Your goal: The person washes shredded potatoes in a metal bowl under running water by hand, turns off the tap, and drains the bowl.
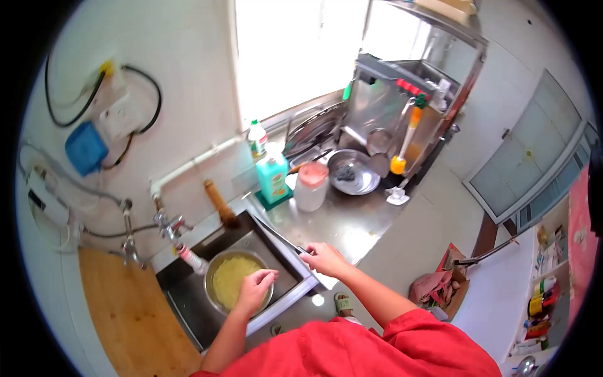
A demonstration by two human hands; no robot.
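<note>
Over the bowl [208,290], left fingers [266,274] curl (partly open).

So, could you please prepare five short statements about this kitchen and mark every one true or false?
1. The bowl of yellow pieces stands in the sink. True.
2. The wooden board lies in the sink. False: the wooden board lies beside it.
3. The left hand is at the bowl. True.
4. The jar has a blue lid. False: the jar has a pinkish-red lid.
5. The metal basin stands on the counter. True.
</note>
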